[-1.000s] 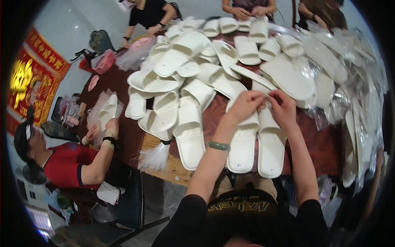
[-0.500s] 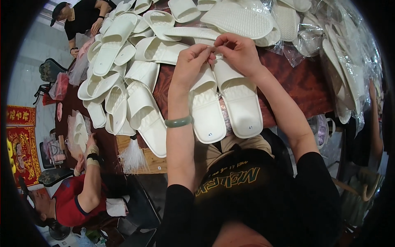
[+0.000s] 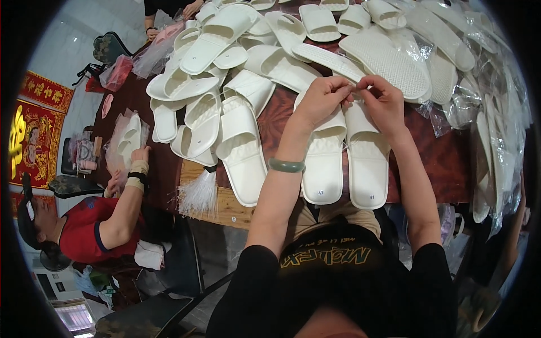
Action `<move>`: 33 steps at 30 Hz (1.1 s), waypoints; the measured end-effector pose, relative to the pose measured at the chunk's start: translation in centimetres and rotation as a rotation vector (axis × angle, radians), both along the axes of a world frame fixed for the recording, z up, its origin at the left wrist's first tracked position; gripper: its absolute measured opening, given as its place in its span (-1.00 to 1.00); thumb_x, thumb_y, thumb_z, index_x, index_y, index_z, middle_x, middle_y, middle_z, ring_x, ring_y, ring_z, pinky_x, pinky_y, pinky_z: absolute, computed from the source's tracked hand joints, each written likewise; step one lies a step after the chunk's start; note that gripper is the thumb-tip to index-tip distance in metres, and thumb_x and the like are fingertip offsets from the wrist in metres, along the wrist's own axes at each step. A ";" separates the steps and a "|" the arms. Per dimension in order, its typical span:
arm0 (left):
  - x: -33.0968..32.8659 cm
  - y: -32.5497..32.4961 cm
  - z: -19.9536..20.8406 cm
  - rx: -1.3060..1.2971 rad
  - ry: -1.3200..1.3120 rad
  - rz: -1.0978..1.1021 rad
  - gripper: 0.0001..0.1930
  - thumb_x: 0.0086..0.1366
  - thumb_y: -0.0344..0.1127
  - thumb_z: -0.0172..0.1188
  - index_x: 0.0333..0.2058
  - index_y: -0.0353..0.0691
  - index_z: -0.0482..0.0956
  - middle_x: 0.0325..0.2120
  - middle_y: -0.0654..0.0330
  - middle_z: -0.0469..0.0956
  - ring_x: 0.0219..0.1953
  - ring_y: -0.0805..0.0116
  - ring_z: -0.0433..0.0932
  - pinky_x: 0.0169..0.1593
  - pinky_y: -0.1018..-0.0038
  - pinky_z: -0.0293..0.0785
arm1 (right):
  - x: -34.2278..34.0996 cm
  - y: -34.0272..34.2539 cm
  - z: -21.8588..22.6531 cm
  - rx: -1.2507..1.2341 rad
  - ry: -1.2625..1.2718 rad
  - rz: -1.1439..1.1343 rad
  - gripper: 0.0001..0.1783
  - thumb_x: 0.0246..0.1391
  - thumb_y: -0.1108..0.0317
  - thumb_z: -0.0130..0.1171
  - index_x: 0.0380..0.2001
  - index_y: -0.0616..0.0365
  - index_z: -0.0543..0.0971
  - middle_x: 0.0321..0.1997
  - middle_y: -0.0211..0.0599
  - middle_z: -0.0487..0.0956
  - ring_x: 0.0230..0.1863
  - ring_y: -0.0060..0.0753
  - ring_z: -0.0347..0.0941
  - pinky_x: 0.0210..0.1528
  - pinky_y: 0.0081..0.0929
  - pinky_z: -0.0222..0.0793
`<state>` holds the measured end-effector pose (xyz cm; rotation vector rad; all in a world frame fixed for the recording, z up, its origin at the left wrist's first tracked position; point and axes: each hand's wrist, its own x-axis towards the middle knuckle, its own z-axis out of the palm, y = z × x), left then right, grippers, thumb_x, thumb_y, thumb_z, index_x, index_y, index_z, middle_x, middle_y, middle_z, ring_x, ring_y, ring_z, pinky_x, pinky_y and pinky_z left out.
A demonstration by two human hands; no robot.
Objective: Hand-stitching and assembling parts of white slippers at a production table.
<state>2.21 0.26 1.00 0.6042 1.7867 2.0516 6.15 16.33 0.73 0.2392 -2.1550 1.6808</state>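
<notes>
A pair of white slippers lies side by side in front of me, heels toward me: the left slipper [image 3: 323, 177] and the right slipper [image 3: 369, 172]. My left hand [image 3: 324, 100] and my right hand [image 3: 384, 101] meet above their far ends, partly covering the straps. Thumb and fingers of both are pinched together, fingertips almost touching. Whatever they hold is too small to make out. A green bangle [image 3: 286, 165] circles my left wrist. Just beyond my hands lies a white slipper turned on its side [image 3: 329, 59], beside an upturned slipper with a textured sole [image 3: 389, 65].
Loose white slippers [image 3: 186, 84] pile up on the left of the dark red table [image 3: 282, 115]. Plastic-wrapped slippers [image 3: 487, 152] stack at the right. A bundle of clear plastic strands [image 3: 197, 194] hangs at the near edge. At left, a co-worker in red [image 3: 93, 231] handles a bagged slipper [image 3: 128, 138].
The whole view has shifted, so the table, slippers and my hands appear further right and lower. My hands stay pinched together over the same pair of slippers.
</notes>
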 end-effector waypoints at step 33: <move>-0.4 0.0 -0.6 -0.089 0.086 -0.048 -0.87 0.28 -0.44 0.02 -0.35 -0.38 0.50 -0.56 0.30 0.47 -0.49 0.60 0.41 -0.40 0.66 0.33 | -0.3 0.1 -0.1 0.079 0.047 0.009 -0.91 -0.05 0.61 0.10 -0.40 0.26 0.51 -0.52 -0.45 0.51 -0.58 -0.75 0.30 -0.52 -0.73 0.23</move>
